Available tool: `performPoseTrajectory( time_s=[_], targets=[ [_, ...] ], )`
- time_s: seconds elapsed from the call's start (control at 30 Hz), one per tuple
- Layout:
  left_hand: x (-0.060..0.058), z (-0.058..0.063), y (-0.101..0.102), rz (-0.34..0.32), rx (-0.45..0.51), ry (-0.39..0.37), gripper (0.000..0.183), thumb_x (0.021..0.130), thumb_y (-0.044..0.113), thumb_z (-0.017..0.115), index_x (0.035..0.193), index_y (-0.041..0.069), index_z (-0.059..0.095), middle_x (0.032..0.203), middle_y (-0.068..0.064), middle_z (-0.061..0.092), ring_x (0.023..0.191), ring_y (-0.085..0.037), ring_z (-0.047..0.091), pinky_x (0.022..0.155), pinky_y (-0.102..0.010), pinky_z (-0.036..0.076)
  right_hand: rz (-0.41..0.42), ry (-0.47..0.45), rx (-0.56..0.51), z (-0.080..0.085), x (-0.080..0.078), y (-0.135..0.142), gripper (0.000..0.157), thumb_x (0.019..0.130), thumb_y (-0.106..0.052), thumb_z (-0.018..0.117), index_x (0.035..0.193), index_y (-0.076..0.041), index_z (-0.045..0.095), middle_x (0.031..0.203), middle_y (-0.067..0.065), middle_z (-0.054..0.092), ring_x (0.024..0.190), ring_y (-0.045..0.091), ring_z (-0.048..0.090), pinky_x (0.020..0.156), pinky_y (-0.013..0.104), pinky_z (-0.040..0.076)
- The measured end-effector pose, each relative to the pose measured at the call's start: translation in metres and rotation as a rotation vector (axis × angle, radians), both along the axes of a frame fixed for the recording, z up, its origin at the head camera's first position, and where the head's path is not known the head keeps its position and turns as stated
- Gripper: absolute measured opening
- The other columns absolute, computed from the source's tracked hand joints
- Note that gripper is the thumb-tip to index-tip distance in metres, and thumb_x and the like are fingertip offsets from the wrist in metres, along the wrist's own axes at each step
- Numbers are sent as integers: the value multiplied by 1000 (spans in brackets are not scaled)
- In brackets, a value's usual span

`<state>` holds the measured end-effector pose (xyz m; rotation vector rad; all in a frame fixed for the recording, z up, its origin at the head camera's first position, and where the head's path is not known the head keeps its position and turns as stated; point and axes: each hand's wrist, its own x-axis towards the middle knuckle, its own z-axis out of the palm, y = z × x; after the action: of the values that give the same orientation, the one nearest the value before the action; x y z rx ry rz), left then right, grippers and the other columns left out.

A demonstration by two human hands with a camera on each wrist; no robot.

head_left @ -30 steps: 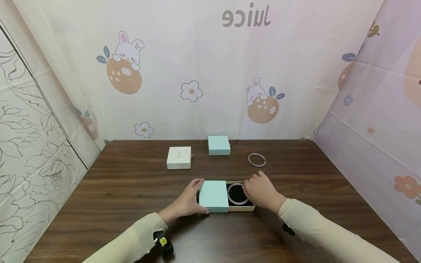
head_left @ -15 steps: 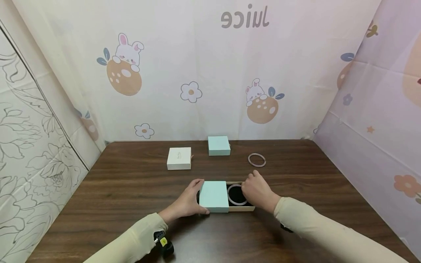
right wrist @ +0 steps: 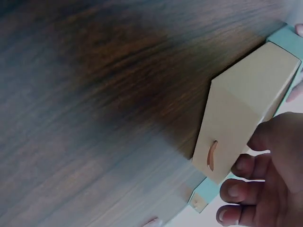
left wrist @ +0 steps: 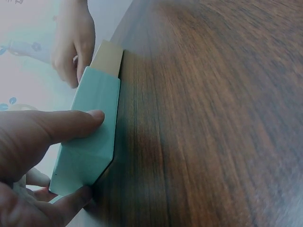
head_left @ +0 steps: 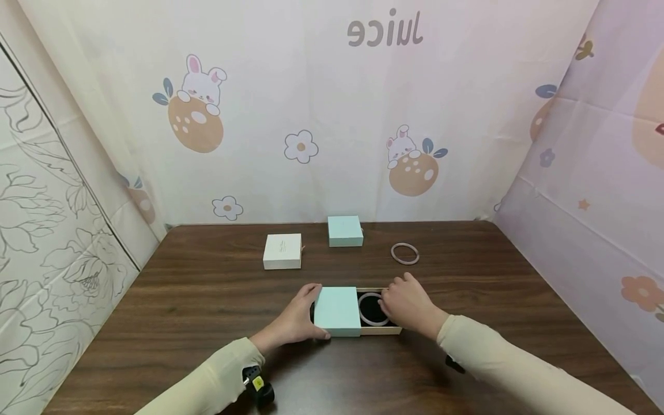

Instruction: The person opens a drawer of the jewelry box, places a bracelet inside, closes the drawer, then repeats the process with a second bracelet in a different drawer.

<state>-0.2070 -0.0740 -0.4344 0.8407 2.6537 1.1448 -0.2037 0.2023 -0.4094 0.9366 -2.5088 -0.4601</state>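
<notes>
My left hand (head_left: pixel 295 318) grips the mint sleeve of a flat gift box (head_left: pixel 337 308) from its left side, with the thumb (left wrist: pixel 78 124) along the front wall. Out of the sleeve's right side sticks a cream drawer (right wrist: pixel 241 101) with a small ribbon pull (right wrist: pixel 211 156). On the drawer's black padding lies a pale lilac bangle (head_left: pixel 361 317). My right hand (head_left: pixel 412 306) is over the drawer's right end, fingers curled at the bangle's right edge, which they partly hide; it seems to pinch it there.
Behind the open box stand a white box (head_left: pixel 282 251) and another mint box (head_left: pixel 344 230), both closed. A second lilac bangle (head_left: pixel 405 263) lies on the dark wooden table (head_left: pixel 207 300) at the back right. Printed curtains (head_left: pixel 332 104) hang around the table.
My right hand has shifted slightly at the drawer, and the bangle in it has moved a touch to the left. The left hand keeps its hold on the sleeve.
</notes>
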Motion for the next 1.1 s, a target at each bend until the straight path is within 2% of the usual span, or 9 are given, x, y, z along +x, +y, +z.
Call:
performPoseTrajectory(
  time_s=[0.23,0.37,0.47,0.6,0.73,0.97,1.1],
  targets=[
    [0,0,-1,2,6,-3,101,67,21,87,143,-11,29,143,-24,31,126,-36,40,97,-47,40,-63,-32,-92,2,2,12,33,87,-23,64,59,-12,51,56,1,52,56,21,49,56,35,32],
    [0,0,-1,3,8,-2,101,67,20,87,143,-12,30,143,-24,32,126,-35,40,97,-47,39,-90,-62,-129,3,4,23,32,90,-23,61,61,-13,49,55,0,48,56,22,50,56,36,33],
    [0,0,-1,2,7,0,101,67,20,88,143,-12,30,143,-24,32,126,-35,40,98,-47,39,-115,-115,-139,2,7,30,32,92,-25,58,64,-14,48,54,-1,45,57,23,52,56,36,33],
    [-1,-1,-1,0,7,3,101,67,21,88,143,-12,29,143,-24,32,126,-35,41,98,-47,39,-141,-201,-130,-1,10,37,26,94,-26,56,72,-12,54,58,-1,51,62,23,56,58,37,35],
    [-1,-2,0,0,8,6,101,67,21,88,143,-12,30,143,-24,32,126,-35,41,98,-47,39,-122,-246,-124,-6,12,40,21,94,-25,56,77,-12,56,61,-2,56,63,22,56,57,37,36],
    [-1,-3,0,5,2,11,102,66,21,88,143,-12,30,143,-24,32,125,-35,41,98,-47,39,-49,-237,-158,-16,11,39,19,90,-20,59,74,-13,51,59,-1,53,62,21,56,55,37,37],
    [-1,-2,-1,7,2,8,102,67,22,88,143,-12,29,143,-25,32,126,-35,41,97,-47,39,-34,-296,-188,-19,9,38,18,91,-17,58,75,-14,49,60,-1,51,62,22,56,57,40,40]
  ],
)
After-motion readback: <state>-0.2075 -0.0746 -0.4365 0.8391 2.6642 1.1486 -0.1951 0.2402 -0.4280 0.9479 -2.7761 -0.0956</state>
